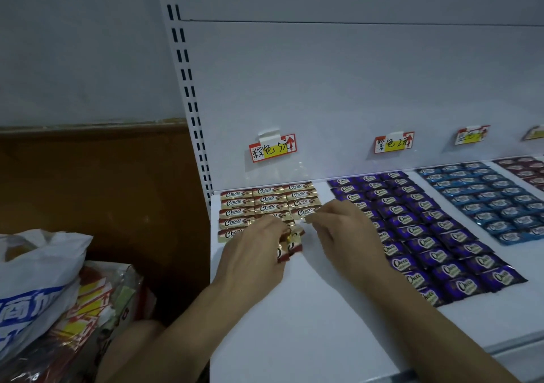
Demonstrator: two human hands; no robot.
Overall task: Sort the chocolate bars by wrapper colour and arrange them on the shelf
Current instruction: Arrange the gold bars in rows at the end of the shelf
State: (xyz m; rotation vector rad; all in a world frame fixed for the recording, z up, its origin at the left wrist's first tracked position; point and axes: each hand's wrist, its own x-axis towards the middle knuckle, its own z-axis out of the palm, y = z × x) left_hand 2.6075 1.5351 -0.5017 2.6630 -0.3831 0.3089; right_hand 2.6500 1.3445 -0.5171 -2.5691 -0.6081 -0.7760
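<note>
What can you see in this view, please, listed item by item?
brown chocolate bars: over a dozen, brown-gold, shelf's left
purple chocolate bars: many, purple, mid-shelf
blue chocolate bars: many, blue, further right
maroon chocolate bars: several, maroon, far right
price labels: four, red-yellow-white, back panel
shelf: one, white, centre
plastic bag: one, white with blue print, lower left
left hand: one, gripping a few brown chocolate bars
right hand: one, fingertips at the laid rows

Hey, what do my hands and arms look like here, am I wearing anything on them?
Nothing is worn. The left hand and the right hand are both bare: no gloves, rings, watch or bracelet show. No sleeve comes into view either, and both wrists stay uncovered down to the bottom edge of the picture.
</note>
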